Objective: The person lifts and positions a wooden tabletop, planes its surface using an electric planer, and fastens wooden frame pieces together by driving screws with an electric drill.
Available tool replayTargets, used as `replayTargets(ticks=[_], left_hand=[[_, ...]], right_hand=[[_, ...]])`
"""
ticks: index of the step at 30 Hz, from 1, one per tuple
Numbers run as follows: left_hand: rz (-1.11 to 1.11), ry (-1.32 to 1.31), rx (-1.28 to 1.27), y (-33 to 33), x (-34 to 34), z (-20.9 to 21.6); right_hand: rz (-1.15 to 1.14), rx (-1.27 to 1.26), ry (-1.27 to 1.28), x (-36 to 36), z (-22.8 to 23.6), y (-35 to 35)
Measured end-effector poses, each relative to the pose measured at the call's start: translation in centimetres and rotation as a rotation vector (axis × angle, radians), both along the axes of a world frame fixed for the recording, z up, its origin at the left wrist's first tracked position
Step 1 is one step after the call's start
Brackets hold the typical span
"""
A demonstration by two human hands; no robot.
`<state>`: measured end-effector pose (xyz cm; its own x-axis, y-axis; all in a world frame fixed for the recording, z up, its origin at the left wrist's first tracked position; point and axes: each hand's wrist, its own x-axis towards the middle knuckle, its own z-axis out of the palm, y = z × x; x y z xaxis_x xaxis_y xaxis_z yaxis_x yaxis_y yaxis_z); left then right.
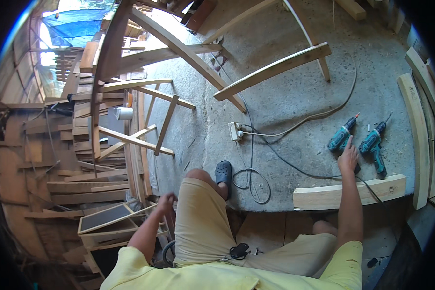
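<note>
Two teal-and-black cordless drills lie on the concrete floor at the right. My right hand (348,158) is on the handle of the nearer drill (338,139), which has an orange-red tip; the hand covers most of that handle, and one finger stretches along it. Just right of it lies the second drill (370,140), with a long bit pointing away from me; I am not touching it. Beside my left knee is my left hand (165,203), small and smeared, so its fingers do not show clearly.
A white power strip (235,131) with plugged-in cords sits mid-floor, a cord loop (258,186) near my shoe. Before my right arm lies a thick timber (350,192). Wooden frames (270,71) stand ahead; boards (89,188) are stacked left. Curved timbers (414,140) line the right.
</note>
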<state>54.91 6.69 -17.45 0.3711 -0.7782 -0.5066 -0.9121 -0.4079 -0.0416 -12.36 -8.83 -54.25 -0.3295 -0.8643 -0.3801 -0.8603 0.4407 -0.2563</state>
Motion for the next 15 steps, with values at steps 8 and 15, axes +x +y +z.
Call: replayTargets(ticks=[8, 15], left_hand=[[-0.326, 0.480, -0.425, -34.0, 2.5, -16.3], [-0.175, 1.067, -0.455, -51.7, -0.1, -24.3]], right_hand=[[-0.160, -0.124, 0.140, 4.2, 0.0, -1.9], [-0.400, -0.635, -0.617, 19.7, 6.3, -3.6]])
